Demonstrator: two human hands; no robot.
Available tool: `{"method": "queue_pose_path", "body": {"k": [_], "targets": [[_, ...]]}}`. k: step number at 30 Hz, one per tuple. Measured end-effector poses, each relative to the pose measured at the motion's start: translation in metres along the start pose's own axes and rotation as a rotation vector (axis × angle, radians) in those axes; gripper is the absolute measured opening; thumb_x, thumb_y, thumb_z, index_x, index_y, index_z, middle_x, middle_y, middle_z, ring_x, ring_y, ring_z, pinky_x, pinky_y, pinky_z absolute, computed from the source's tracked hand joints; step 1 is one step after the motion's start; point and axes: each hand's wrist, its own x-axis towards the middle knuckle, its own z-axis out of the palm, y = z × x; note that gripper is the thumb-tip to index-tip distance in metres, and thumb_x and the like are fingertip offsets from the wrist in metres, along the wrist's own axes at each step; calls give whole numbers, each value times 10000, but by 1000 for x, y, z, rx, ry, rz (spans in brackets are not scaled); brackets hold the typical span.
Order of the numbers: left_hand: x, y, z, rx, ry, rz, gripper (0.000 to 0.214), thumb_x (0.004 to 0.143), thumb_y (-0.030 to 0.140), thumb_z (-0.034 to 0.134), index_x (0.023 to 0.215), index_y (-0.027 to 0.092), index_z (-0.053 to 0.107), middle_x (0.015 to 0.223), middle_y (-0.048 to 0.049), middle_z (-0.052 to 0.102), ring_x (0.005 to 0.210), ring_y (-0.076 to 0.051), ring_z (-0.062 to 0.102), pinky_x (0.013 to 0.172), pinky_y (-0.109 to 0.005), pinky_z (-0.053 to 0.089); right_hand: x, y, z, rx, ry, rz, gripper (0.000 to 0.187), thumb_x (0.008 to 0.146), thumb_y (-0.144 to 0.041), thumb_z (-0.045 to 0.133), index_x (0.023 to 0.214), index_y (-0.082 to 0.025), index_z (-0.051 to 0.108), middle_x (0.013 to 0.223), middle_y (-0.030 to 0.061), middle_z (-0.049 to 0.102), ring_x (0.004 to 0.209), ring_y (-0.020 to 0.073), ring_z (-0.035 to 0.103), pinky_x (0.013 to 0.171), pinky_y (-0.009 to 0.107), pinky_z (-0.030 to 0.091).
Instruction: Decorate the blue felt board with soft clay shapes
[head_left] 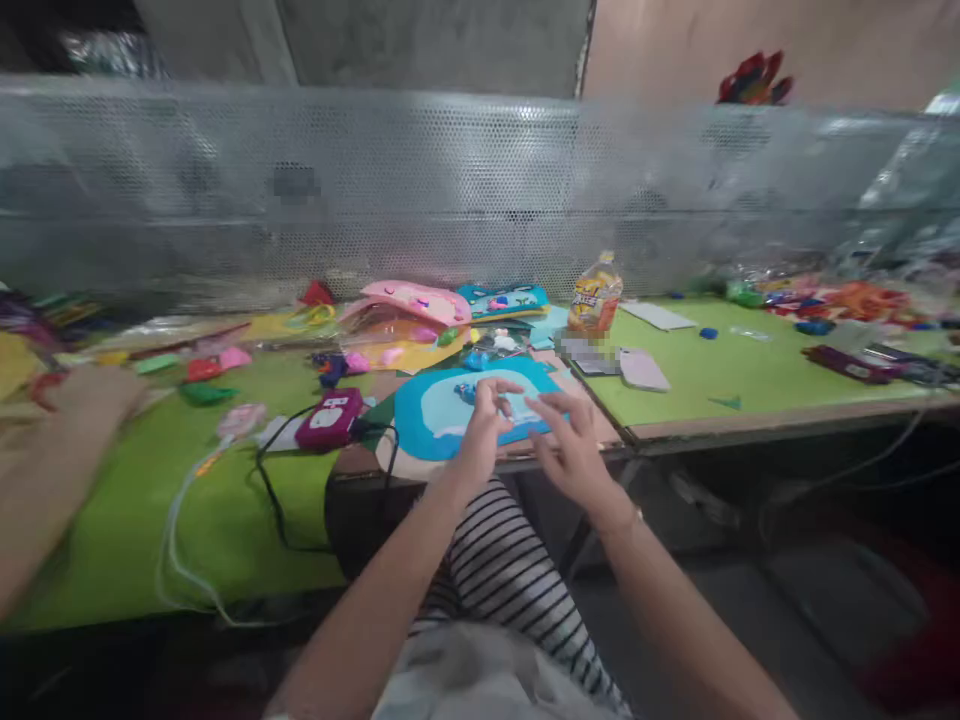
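Note:
My left hand hovers over a blue mat with a pale blue middle, its fingers half curled and apart. Facing it, my right hand has its fingers spread above the mat's right side. Nothing clear shows in either hand, though blur softens the fingertips. A small blue clay-like figure lies on the mat, just left of my left hand. Behind the mat are a pink decorated piece and a blue decorated piece.
Another person's arm reaches in from the left. Nearby lie a maroon box with a black cable and a white cable. A drink bottle and a pale phone-like slab are right of the mat. A perforated metal panel stands behind.

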Motion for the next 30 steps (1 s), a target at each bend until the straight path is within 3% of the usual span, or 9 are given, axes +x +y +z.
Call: {"method": "queue_pose_path", "body": {"k": [4,9,15,19,21,25,30], "targets": [[-45,-16,10,-27,18,-110,240,692,298,587,907,201,545,923,-21,554,868,-155,528,713,-232,435,-38,-25,9,182,24,-17,415,887,-115,509,1272,-271,504,1111,87,583,1075,217,529,886,422,460],[-75,-35,-3,68,54,-193,228,687,277,592,895,186,596,941,-49,595,955,-189,560,823,-274,435,-61,-37,8,313,-27,88,291,876,-96,524,1124,-243,569,974,59,639,935,203,568,799,390,497],[-85,-38,-23,407,6,-268,214,761,253,658,945,151,699,1001,-87,661,1023,-247,564,886,-306,415,-72,-39,1,334,-232,228,159,903,-147,474,1026,-209,553,936,75,608,868,197,574,760,380,512],[-84,-38,-35,563,-36,-319,125,739,210,654,808,123,713,827,-78,683,851,-237,612,749,-289,448,-79,-46,-1,428,-376,310,329,919,-163,435,1241,-214,479,1113,115,552,1037,202,554,869,357,513],[-84,-39,-41,618,-32,-338,123,698,154,659,805,118,708,809,-74,688,812,-227,620,721,-281,448,-82,-49,0,488,-421,317,336,927,-166,430,1249,-235,498,1155,109,542,1083,191,545,910,336,500],[-85,-36,-51,694,-58,-396,180,636,133,707,814,109,717,798,-78,700,757,-212,623,698,-274,445,-87,-49,6,571,-401,323,187,924,-208,476,1021,-228,634,982,71,611,932,162,611,823,278,528],[-89,-30,-59,712,-130,-458,102,698,197,679,715,106,723,587,-32,624,559,-133,525,543,-233,363,-90,-49,8,495,-371,316,138,904,-214,523,940,-221,656,891,55,646,828,164,611,738,284,527]]}}
